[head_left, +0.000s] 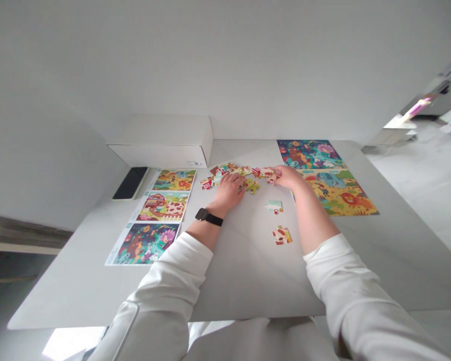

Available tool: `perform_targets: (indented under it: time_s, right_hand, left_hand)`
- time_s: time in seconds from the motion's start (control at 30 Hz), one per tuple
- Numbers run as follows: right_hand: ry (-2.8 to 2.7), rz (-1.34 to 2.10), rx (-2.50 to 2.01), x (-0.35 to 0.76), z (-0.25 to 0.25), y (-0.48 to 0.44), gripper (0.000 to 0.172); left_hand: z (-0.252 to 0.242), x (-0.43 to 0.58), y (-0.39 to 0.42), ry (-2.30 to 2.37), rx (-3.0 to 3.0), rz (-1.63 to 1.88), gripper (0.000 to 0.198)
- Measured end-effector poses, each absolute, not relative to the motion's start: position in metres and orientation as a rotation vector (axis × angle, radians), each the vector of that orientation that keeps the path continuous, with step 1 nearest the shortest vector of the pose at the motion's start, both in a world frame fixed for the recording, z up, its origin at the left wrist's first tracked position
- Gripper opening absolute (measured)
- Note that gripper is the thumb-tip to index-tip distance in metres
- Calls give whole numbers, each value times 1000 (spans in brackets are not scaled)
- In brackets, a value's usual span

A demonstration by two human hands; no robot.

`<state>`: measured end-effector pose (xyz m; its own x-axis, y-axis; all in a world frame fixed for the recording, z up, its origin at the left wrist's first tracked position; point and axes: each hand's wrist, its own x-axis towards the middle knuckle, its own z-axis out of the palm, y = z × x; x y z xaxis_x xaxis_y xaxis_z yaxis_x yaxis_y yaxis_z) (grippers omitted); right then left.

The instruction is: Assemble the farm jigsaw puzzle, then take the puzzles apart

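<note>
Loose jigsaw puzzle pieces (255, 172) lie in a heap toward the back of the table. My left hand (231, 189), with a black watch on the wrist, lies palm down over the heap's left part, its fingers spread on the pieces. At the heap's right end my right hand (286, 176) has its fingers closed at the edge of a brown-spotted puzzle piece (269, 173). Its fingertips are partly hidden. Nearer me, between my arms, lie a pale green puzzle piece (274, 206) and a cow-spotted puzzle piece (281, 235), apart from each other.
A sheet with three printed pictures (161, 206) lies at the left, beside a dark phone (131, 183). Behind them a white box (161, 140) stands against the wall. At the right are a dark, colourful assembled puzzle (311, 153) and a yellow animal puzzle (342, 193), partly behind my right arm.
</note>
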<state>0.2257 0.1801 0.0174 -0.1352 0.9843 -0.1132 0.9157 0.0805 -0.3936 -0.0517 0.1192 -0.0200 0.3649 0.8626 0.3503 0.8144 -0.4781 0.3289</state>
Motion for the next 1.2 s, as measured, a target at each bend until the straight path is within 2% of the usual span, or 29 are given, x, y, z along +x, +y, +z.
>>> perform_targets:
  time_s: [0.1, 0.2, 0.37, 0.43, 0.67, 0.77, 0.9, 1.07, 1.2]
  right_hand:
    - [-2140, 661, -1800, 220, 13, 181, 64]
    - [-2079, 712, -1709, 216, 13, 182, 59]
    - [-1979, 813, -1743, 220, 16, 186, 20]
    - [-1965, 824, -1778, 223, 17, 187, 14]
    - [-1794, 586, -1822, 236, 17, 190, 21]
    - [-1688, 612, -1777, 236, 16, 191, 24]
    - [-1574, 809, -1676, 233, 14, 194, 27]
    - [-1668, 626, -1892, 234, 11, 197, 30]
    - [-1817, 615, -2040, 234, 9, 194, 36]
  left_hand:
    - [-20, -52, 120, 1547, 2507, 754, 37]
    - [-20, -52, 120, 1545, 2496, 757, 38]
    - [-21, -53, 120, 1530, 2487, 776, 39]
    - [-22, -53, 120, 1526, 2487, 784, 39]
    - [-21, -53, 121, 1529, 2490, 769, 38]
    - [-19, -52, 120, 1533, 2495, 759, 38]
    - [-18, -52, 119, 1532, 2501, 746, 37]
    - [-20, -53, 119, 1538, 2493, 757, 38]
    - [-20, -53, 119, 1579, 2456, 754, 37]
